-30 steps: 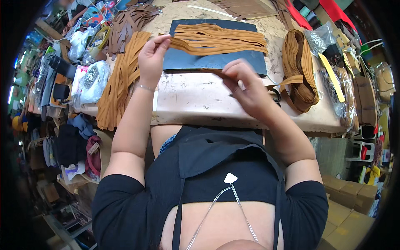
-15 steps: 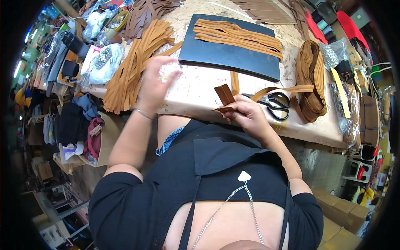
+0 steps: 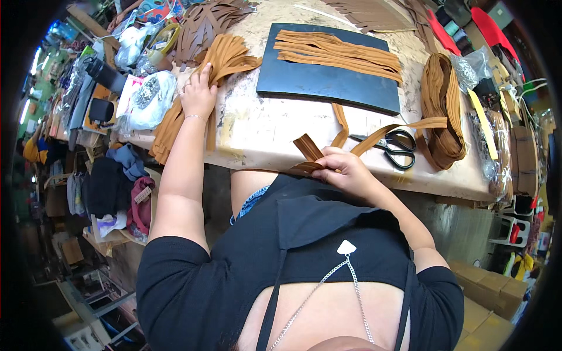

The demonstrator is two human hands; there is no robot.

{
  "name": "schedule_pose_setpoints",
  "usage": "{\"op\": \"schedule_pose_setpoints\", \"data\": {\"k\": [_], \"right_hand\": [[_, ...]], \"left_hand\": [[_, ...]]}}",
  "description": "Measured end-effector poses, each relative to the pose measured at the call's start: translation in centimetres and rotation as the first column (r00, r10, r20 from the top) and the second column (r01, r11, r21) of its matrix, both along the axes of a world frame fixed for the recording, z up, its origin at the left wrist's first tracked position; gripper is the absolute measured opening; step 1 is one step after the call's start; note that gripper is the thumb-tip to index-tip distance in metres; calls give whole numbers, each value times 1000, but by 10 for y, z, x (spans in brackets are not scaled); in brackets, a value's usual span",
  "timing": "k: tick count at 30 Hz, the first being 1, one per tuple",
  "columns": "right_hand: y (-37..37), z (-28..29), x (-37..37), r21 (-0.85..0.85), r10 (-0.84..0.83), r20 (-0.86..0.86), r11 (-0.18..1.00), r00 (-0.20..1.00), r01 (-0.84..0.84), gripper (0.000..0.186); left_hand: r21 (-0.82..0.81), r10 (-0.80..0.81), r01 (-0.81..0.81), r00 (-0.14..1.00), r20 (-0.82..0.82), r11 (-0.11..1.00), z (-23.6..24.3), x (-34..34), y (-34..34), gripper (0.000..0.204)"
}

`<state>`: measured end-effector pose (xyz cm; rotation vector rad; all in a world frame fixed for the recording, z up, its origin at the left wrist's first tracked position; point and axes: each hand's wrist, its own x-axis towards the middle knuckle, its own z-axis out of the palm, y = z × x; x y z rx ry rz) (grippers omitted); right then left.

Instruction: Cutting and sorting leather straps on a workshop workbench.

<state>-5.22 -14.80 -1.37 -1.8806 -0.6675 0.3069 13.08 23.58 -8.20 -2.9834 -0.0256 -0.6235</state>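
Observation:
My right hand [image 3: 345, 167] is near the table's front edge, pinching brown zipper tape [image 3: 307, 146] between thumb and fingers. The tape's short folded end sticks up to the left of the fingers, and a length of it runs right to a thick looped coil of zipper tape [image 3: 442, 111]. A pair of scissors [image 3: 398, 149] with black handles lies just beyond that hand, partly under the tape. My left hand [image 3: 199, 96] rests on a pile of cut tan zipper strips [image 3: 228, 55], fingers stretched over them. Its palm side is hidden.
A dark flat board [image 3: 328, 85] bears more tan strips [image 3: 339, 52]. Darker brown strips [image 3: 205, 29] lie at the far left. Plastic bags [image 3: 152, 99] crowd the left side, and a yellow strip [image 3: 483, 126] lies right of the coil. Below the table's left end stands a box of cloth [image 3: 123, 199].
My left hand has moved left and away from me onto the pile of strips. My right hand keeps its pinch on the zipper tape. The view has shifted slightly.

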Motion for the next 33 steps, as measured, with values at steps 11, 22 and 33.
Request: {"op": "schedule_pose_setpoints", "data": {"k": [11, 22, 33], "right_hand": [[1, 1, 15, 134, -88, -272, 983, 958, 129, 14], [-106, 149, 57, 462, -716, 428, 697, 551, 548, 29], [-33, 51, 23, 358, -387, -163, 834, 907, 420, 22]], "left_hand": [[61, 120, -124, 990, 70, 990, -26, 16, 1, 53], [28, 355, -355, 922, -155, 935, -4, 26, 11, 53], [-837, -652, 398, 756, 67, 375, 94, -56, -165, 51]]}}
